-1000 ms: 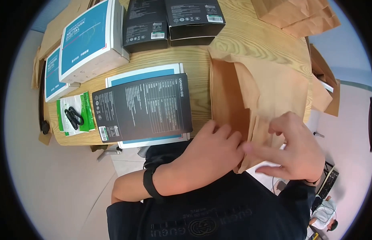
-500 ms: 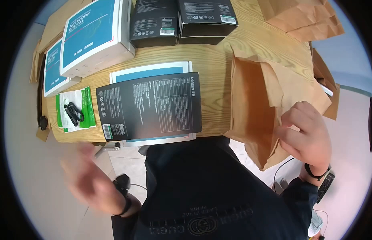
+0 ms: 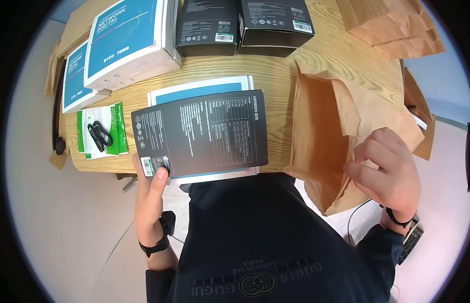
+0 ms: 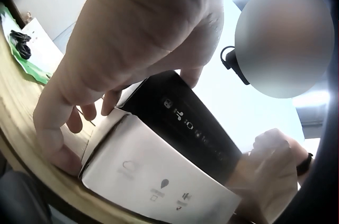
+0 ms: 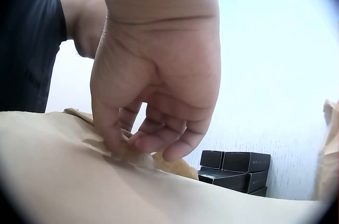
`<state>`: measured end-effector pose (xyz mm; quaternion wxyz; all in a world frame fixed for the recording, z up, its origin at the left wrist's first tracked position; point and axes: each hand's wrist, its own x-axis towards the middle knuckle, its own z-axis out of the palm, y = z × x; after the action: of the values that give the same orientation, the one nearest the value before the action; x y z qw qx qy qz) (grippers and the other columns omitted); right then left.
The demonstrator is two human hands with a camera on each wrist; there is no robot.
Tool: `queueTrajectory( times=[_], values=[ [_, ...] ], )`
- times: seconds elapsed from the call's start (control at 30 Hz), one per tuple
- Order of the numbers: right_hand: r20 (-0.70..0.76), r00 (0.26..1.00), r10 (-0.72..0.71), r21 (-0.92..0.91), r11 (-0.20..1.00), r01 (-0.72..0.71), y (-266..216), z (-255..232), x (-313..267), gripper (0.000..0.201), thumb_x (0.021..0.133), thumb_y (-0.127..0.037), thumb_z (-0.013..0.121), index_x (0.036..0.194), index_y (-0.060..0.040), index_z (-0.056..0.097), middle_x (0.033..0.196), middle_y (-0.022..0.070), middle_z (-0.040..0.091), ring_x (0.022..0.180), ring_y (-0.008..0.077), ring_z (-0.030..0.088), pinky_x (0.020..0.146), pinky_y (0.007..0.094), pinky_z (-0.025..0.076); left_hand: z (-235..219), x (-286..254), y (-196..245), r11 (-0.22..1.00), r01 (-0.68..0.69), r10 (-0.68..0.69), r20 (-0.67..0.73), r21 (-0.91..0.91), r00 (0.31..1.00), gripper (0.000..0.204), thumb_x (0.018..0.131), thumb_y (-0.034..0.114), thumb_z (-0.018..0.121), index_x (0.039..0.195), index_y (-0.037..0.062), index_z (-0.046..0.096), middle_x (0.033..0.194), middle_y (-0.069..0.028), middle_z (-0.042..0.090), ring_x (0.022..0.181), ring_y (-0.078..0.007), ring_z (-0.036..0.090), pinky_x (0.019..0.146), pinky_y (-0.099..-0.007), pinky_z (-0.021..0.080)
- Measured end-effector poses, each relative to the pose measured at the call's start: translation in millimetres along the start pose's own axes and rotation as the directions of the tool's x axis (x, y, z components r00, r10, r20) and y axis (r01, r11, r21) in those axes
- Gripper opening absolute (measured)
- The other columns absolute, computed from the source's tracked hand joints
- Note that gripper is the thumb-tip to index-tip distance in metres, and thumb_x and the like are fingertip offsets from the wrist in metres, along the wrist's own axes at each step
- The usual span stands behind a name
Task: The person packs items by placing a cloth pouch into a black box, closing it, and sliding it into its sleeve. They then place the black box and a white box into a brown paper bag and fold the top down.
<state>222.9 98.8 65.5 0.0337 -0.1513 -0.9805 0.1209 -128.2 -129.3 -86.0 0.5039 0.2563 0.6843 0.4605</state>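
My left hand (image 3: 151, 189) is at the near left corner of a flat black box (image 3: 199, 132), thumb on its top face and fingers under the edge. That box lies over a white and blue box (image 3: 194, 91) on the table. In the left wrist view, the fingers curl round the end of the black box (image 4: 193, 118), above the white side of the lower box (image 4: 159, 176). My right hand (image 3: 389, 169) pinches the rim of a brown paper bag (image 3: 321, 134), whose mouth gapes toward me. In the right wrist view, thumb and fingertips meet on the bag's paper (image 5: 79, 176).
Two black boxes (image 3: 207, 30) stand at the back, with white and blue boxes (image 3: 126, 38) to their left. A green and white packet (image 3: 88, 131) with a coiled black cable (image 3: 99, 135) lies at the left. Another paper bag (image 3: 391, 25) stands back right.
My left hand has left the paper bag, swung out to the left, and come in to grip the black box's near left corner. My right hand has stayed at the bag, whose mouth is wider.
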Motion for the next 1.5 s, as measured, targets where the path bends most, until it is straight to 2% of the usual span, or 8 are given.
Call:
queueTrajectory(
  times=[0.13, 0.27, 0.47, 0.9, 0.97, 1.13, 1.2, 1.5],
  values=[
    [-0.008, 1.000, -0.015, -0.008, 1.000, 0.015, 1.3, -0.8, -1.7, 0.025, 0.058, -0.015, 0.069, 0.082, -0.0078, 0.066, 0.078, 0.0026, 0.051, 0.068, 0.0202, 0.051, 0.060, 0.0334, 0.041, 21.6, -14.4, -19.5, 0.951, 0.019, -0.030, -0.034, -0.308, 0.999, 0.089, 0.097, 0.053, 0.067, 0.157, -0.0019, 0.031, 0.154, -0.0154, 0.044, 0.143, -0.0273, 0.041, 0.120, -0.0451, 0.029],
    [-0.001, 0.999, -0.036, -0.009, 0.999, 0.036, 3.8, -2.7, -4.3, 0.027, 0.058, -0.015, 0.069, 0.084, -0.0076, 0.065, 0.081, 0.0032, 0.053, 0.070, 0.0207, 0.052, 0.061, 0.0334, 0.042, 28.1, -24.9, -34.6, 0.938, -0.001, 0.001, 0.001, -0.347, 1.000, 0.086, 0.097, 0.060, 0.062, 0.157, 0.0043, 0.034, 0.160, -0.0126, 0.040, 0.147, -0.0279, 0.037, 0.119, -0.0519, 0.029],
    [-0.003, 0.999, -0.050, 0.019, 0.999, 0.050, 7.4, -1.9, -7.7, 0.029, 0.056, -0.014, 0.070, 0.084, -0.0080, 0.065, 0.083, 0.0040, 0.054, 0.071, 0.0216, 0.053, 0.062, 0.0339, 0.044, 14.5, -49.2, -30.4, 0.923, 0.021, -0.056, -0.080, -0.384, 0.995, 0.085, 0.091, 0.049, 0.075, 0.152, -0.0009, 0.042, 0.149, -0.0131, 0.052, 0.139, -0.0267, 0.047, 0.118, -0.0450, 0.032],
    [-0.041, 0.996, -0.074, 0.008, 0.997, 0.074, 3.4, -0.9, -5.5, 0.027, 0.057, -0.013, 0.070, 0.083, -0.0086, 0.064, 0.080, 0.0026, 0.050, 0.073, 0.0210, 0.053, 0.063, 0.0328, 0.045, -2.7, -31.6, -45.3, 0.864, 0.072, -0.020, 0.109, -0.498, 0.994, 0.090, 0.076, 0.042, 0.087, 0.147, 0.0012, 0.049, 0.138, -0.0118, 0.061, 0.126, -0.0270, 0.060, 0.107, -0.0410, 0.047],
    [-0.006, 0.997, -0.074, -0.007, 0.997, 0.074, 1.7, -1.8, -4.4, 0.025, 0.058, -0.014, 0.071, 0.081, -0.0091, 0.063, 0.080, 0.0019, 0.051, 0.074, 0.0203, 0.054, 0.064, 0.0319, 0.045, -2.3, -25.4, -30.9, 0.731, 0.113, 0.023, 0.190, -0.673, 0.981, 0.094, 0.071, 0.043, 0.087, 0.146, 0.0002, 0.050, 0.139, -0.0148, 0.061, 0.126, -0.0299, 0.062, 0.107, -0.0446, 0.051],
    [-0.069, 0.990, -0.125, -0.011, 0.992, 0.125, -6.2, 8.8, 0.9, 0.022, 0.060, -0.013, 0.072, 0.079, -0.0100, 0.061, 0.081, 0.0022, 0.051, 0.074, 0.0197, 0.054, 0.065, 0.0309, 0.046, 22.4, -5.5, 13.9, 0.722, 0.126, -0.019, 0.162, -0.681, 0.987, 0.094, 0.070, 0.043, 0.086, 0.145, -0.0012, 0.051, 0.138, -0.0162, 0.062, 0.125, -0.0303, 0.063, 0.107, -0.0445, 0.052],
    [-0.111, 0.985, -0.134, -0.016, 0.991, 0.133, -6.6, 9.9, 0.9, 0.021, 0.061, -0.013, 0.072, 0.078, -0.0103, 0.060, 0.082, 0.0024, 0.052, 0.074, 0.0197, 0.054, 0.065, 0.0308, 0.046, 17.9, 18.5, 4.7, 0.783, 0.228, 0.044, 0.417, -0.579, 0.908, 0.097, 0.076, 0.049, 0.079, 0.152, 0.0005, 0.043, 0.145, -0.0176, 0.056, 0.127, -0.0329, 0.061, 0.106, -0.0448, 0.053],
    [-0.137, 0.976, -0.171, 0.041, 0.983, 0.178, -0.4, 14.6, 2.3, 0.029, 0.056, -0.015, 0.072, 0.083, -0.0075, 0.064, 0.089, 0.0065, 0.059, 0.079, 0.0254, 0.060, 0.064, 0.0361, 0.049, 66.2, 29.2, 23.6, 0.828, 0.229, -0.045, 0.346, -0.512, 0.937, 0.080, 0.084, 0.055, 0.073, 0.144, 0.0070, 0.051, 0.138, -0.0103, 0.060, 0.129, -0.0263, 0.057, 0.106, -0.0455, 0.049]
  ],
)
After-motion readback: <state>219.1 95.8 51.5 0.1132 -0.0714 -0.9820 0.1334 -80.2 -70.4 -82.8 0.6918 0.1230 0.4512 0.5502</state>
